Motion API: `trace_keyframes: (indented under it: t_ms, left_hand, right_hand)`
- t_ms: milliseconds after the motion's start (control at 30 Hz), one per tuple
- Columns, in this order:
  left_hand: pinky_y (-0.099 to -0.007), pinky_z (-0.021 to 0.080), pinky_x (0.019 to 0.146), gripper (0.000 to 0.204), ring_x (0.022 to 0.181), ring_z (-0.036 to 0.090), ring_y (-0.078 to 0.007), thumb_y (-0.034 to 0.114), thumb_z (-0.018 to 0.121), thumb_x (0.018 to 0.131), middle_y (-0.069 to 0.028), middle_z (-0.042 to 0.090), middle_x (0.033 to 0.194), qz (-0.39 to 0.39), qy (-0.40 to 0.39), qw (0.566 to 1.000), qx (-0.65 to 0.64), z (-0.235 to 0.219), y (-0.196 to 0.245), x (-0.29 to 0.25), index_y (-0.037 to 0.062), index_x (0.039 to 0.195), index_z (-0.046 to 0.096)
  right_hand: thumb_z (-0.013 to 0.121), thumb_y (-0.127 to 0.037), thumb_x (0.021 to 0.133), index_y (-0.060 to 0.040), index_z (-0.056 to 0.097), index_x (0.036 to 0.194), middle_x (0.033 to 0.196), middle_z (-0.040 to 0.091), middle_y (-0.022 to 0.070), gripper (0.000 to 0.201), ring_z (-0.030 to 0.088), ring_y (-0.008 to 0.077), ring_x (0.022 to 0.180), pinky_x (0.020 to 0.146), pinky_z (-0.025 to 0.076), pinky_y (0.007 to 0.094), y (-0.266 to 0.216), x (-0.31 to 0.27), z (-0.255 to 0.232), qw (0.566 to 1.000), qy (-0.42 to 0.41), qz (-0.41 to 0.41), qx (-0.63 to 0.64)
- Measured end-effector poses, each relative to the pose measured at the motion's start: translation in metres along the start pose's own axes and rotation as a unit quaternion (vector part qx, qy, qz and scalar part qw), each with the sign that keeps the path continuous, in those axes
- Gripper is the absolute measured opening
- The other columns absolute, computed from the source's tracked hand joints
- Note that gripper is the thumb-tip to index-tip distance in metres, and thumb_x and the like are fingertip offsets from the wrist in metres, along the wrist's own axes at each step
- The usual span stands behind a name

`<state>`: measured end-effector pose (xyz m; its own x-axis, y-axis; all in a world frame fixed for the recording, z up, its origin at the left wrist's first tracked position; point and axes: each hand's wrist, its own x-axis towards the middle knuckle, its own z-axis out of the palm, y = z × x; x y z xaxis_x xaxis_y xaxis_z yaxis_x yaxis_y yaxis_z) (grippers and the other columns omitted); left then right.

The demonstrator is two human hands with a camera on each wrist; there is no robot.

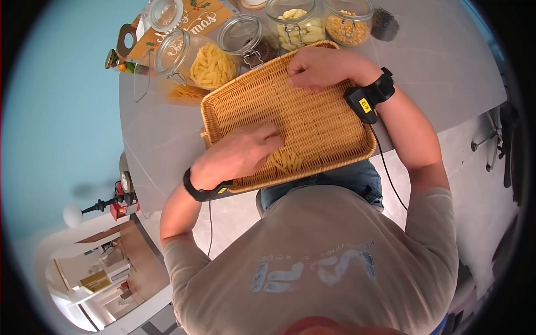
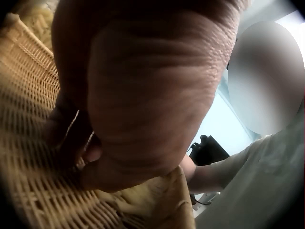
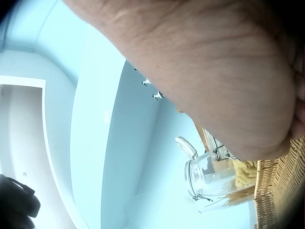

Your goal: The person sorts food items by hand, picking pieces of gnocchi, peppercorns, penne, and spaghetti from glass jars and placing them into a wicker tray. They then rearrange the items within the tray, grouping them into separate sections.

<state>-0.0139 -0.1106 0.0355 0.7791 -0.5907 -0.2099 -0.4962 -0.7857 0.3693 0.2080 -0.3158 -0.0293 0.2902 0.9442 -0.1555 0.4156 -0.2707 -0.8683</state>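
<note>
A rectangular wicker basket (image 1: 312,120) lies at the table's front edge, with a small heap of pale pasta (image 1: 287,161) near its front side. Over the basket's left part is the left hand (image 1: 241,152), fingers bent downward beside the heap; whether they pinch a piece is hidden. The right hand (image 1: 322,68) hangs over the basket's back right part with its fingers curled in, and its fingertips are mostly hidden. In the left wrist view the left hand (image 2: 147,95) reaches down to the weave. The right wrist view shows the heel of the right hand (image 3: 228,81) above the basket rim (image 3: 263,191).
Behind the basket stand glass jars: one tipped with yellow pasta (image 1: 213,66), one with dark contents (image 1: 259,51), one with pale pieces (image 1: 298,34) and one with orange kernels (image 1: 348,29). A printed wooden box (image 1: 184,28) is at the back left. Cables hang from both wrists.
</note>
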Motion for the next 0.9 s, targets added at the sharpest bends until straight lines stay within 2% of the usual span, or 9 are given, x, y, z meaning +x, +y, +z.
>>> trace_keyframes:
  t_ms: [67,167,367,567,667,767,900]
  left_hand:
    - [-0.047,0.056,0.08,0.023,0.096,0.067,-0.0351,0.004,0.071,0.087,-0.0132,0.062,0.11,0.014,-0.009,1.0,0.008,0.009,-0.002,0.0,0.0031,0.11,0.067]
    - [-0.047,0.055,0.078,0.019,0.096,0.067,-0.035,0.003,0.072,0.087,-0.0124,0.062,0.106,0.012,-0.004,1.0,-0.008,0.014,-0.01,-0.004,0.0023,0.104,0.064]
    - [-0.0491,0.056,0.074,0.019,0.086,0.068,-0.0385,0.008,0.076,0.085,-0.0149,0.065,0.092,-0.036,0.012,0.999,-0.027,0.01,-0.011,-0.005,0.0,0.095,0.062]
    - [-0.0463,0.057,0.067,0.018,0.078,0.07,-0.0356,0.008,0.076,0.083,-0.0142,0.069,0.09,-0.056,0.058,0.997,0.012,0.01,-0.015,-0.005,0.0028,0.099,0.07]
    - [-0.0458,0.057,0.068,0.018,0.079,0.07,-0.0351,0.009,0.076,0.083,-0.0143,0.069,0.089,-0.068,0.054,0.996,0.026,0.01,-0.017,-0.004,0.0018,0.098,0.071]
    - [-0.0459,0.057,0.069,0.015,0.079,0.069,-0.0349,0.008,0.074,0.084,-0.0139,0.066,0.086,-0.025,0.069,0.994,0.084,0.013,-0.019,-0.004,0.0005,0.096,0.069]
    - [-0.0469,0.056,0.07,0.011,0.078,0.067,-0.0351,0.007,0.071,0.085,-0.0138,0.063,0.082,-0.028,0.069,0.988,0.137,0.015,-0.014,-0.001,0.0004,0.092,0.066]
  right_hand:
    - [0.066,-0.03,0.104,-0.001,0.063,0.076,0.063,0.067,0.0052,0.04,0.065,0.013,0.058,0.057,0.05,0.031,-0.001,0.0,0.0,1.0,0.003,0.0,-0.001]
    - [0.066,-0.03,0.104,-0.0009,0.063,0.076,0.062,0.067,0.0053,0.041,0.064,0.0133,0.057,0.057,0.05,0.0312,0.0,-0.001,0.0,1.0,0.005,0.002,-0.006]
    - [0.066,-0.031,0.104,-0.0006,0.064,0.076,0.061,0.067,0.0049,0.041,0.064,0.0134,0.057,0.057,0.05,0.0318,0.0,0.0,-0.001,1.0,0.004,-0.004,-0.009]
    - [0.066,-0.031,0.104,-0.0005,0.065,0.076,0.061,0.067,0.0049,0.042,0.064,0.0134,0.056,0.057,0.05,0.0318,0.002,0.0,0.0,1.0,0.005,-0.005,-0.006]
    - [0.066,-0.031,0.104,-0.0003,0.065,0.076,0.062,0.067,0.005,0.042,0.065,0.0134,0.056,0.057,0.051,0.0319,0.0,0.0,-0.001,1.0,0.003,-0.002,-0.003]
    - [0.066,-0.03,0.104,-0.0002,0.065,0.075,0.062,0.067,0.0052,0.042,0.065,0.0134,0.056,0.056,0.051,0.0319,0.0,0.0,-0.001,1.0,0.003,0.0,-0.002]
    - [0.066,-0.029,0.104,-0.0001,0.064,0.073,0.062,0.067,0.0051,0.042,0.065,0.0134,0.056,0.056,0.05,0.0314,0.001,0.0,0.0,1.0,0.007,-0.004,0.008]
